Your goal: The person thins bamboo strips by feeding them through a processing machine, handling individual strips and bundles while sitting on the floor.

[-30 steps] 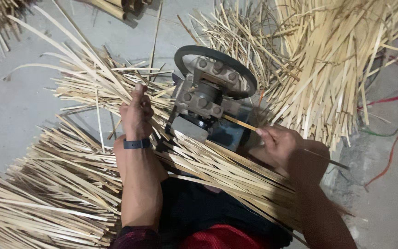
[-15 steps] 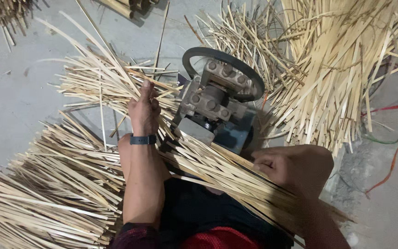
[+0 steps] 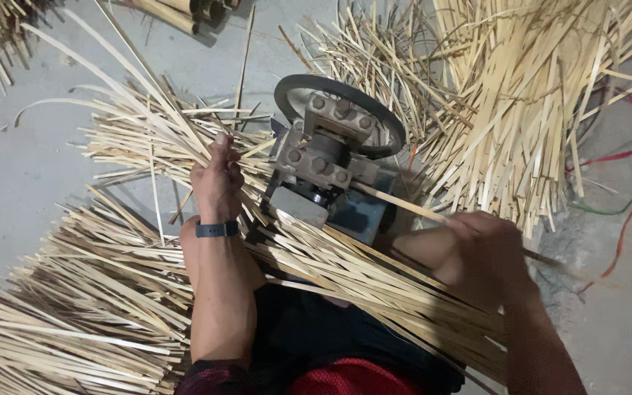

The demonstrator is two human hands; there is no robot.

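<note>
The bamboo strip is a single thin sliver in my right hand, pinched between curled fingers, its far end running up and to the left into the side of the small machine; a short dark length sticks out behind my knuckles. That hand is blurred, so I cannot make out the fingertips themselves. The machine stands on the floor between my two hands, grey metal blocks with bolt heads, and a dark wheel behind it.

My left hand is closed around a fanned bundle of strips that spreads away up and left from my grip. On that wrist sits a dark wristband. Beneath and between my forearms lies a long sheaf of strips across my lap, slanting down toward my right elbow. Left of my left arm is a thick heap of strips on the floor. Beyond my right hand a loose pile of paler strips rises, with red and green wires to its right.
</note>
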